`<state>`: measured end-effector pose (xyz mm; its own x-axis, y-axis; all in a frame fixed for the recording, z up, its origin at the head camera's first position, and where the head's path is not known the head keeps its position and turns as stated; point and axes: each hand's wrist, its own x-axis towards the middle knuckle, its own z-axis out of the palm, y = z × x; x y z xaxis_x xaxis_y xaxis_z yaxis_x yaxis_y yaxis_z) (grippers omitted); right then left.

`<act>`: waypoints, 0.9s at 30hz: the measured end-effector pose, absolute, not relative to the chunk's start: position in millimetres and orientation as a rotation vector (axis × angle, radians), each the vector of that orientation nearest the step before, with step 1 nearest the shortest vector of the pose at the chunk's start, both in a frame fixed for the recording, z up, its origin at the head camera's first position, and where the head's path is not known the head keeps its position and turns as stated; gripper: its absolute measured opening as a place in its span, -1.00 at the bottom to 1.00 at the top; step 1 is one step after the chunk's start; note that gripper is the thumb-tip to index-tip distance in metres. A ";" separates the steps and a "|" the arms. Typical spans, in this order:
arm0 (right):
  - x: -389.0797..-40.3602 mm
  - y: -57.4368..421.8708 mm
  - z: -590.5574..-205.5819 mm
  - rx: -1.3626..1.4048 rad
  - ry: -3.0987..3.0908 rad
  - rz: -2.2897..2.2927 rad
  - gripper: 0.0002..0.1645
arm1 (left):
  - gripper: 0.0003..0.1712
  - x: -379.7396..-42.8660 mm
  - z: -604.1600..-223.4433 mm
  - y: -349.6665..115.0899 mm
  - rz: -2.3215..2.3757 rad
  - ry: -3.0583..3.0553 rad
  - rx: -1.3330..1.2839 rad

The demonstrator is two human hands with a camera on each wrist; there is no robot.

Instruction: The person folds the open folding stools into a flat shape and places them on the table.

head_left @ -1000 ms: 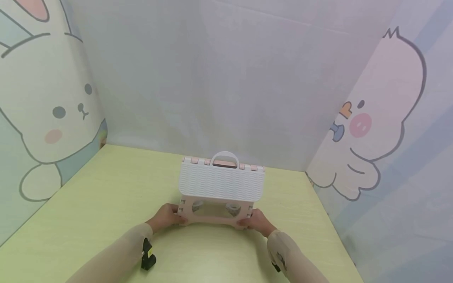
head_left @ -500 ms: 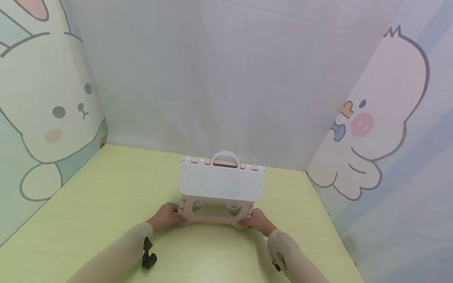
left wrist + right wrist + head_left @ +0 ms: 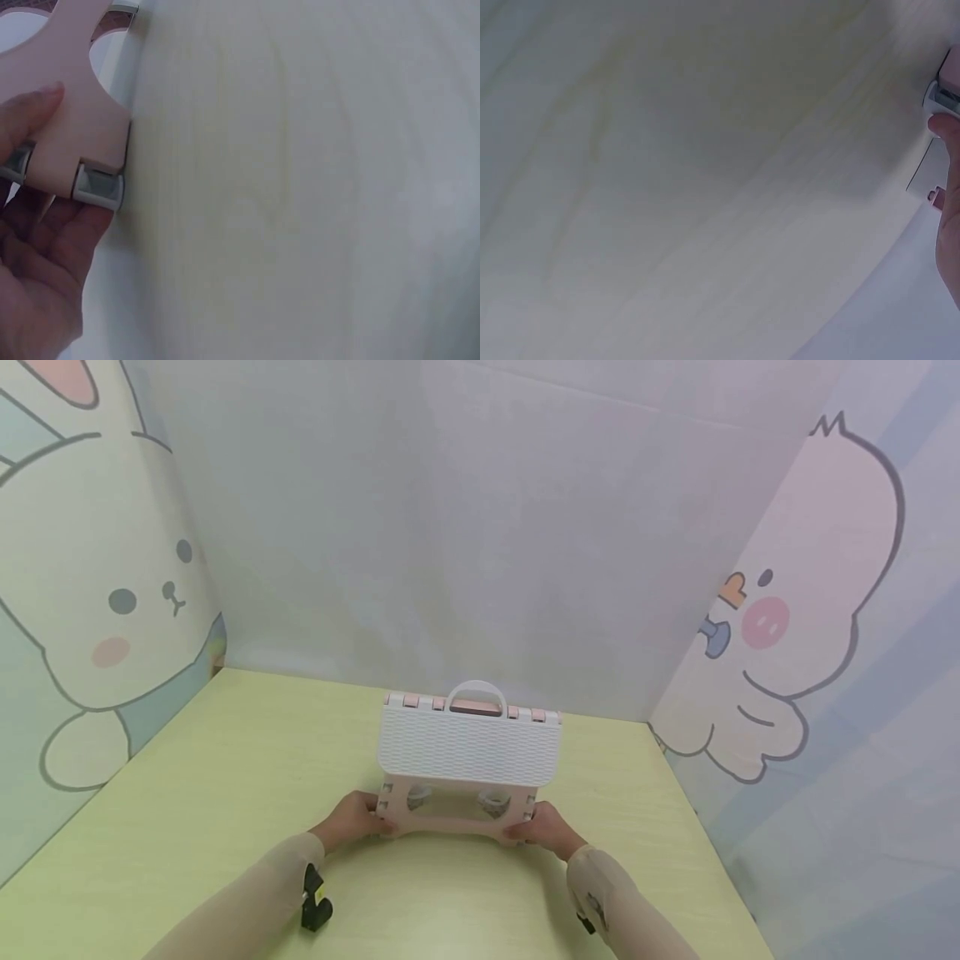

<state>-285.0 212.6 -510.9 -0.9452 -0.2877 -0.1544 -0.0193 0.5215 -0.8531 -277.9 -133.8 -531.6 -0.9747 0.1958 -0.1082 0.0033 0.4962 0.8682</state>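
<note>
A pink and white folding stool (image 3: 470, 743) stands opened out on the table, its white woven-pattern panel tilted toward me. A white arched handle (image 3: 477, 685) rises from its far edge. Below the panel is a pink leg frame (image 3: 457, 825) with cut-out openings. My left hand (image 3: 349, 820) grips the frame's lower left corner; in the left wrist view its thumb lies on the pink face (image 3: 82, 127), with the other fingers at the hinged edge. My right hand (image 3: 553, 831) grips the lower right corner. The right wrist view catches only part of that hand, at its right edge.
The pale yellow table (image 3: 247, 760) reaches to a light curtain (image 3: 420, 527) right behind the stool. Printed side curtains, with a rabbit (image 3: 90, 568) on the left and a chick (image 3: 832, 543) on the right, border the table. A black clip (image 3: 315, 910) hangs under the left sleeve.
</note>
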 end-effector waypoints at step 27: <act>-286.3 211.5 -507.4 -0.276 2.486 -1.373 -0.51 | -0.63 -279.8 -531.1 -134.4 1.468 2.533 0.151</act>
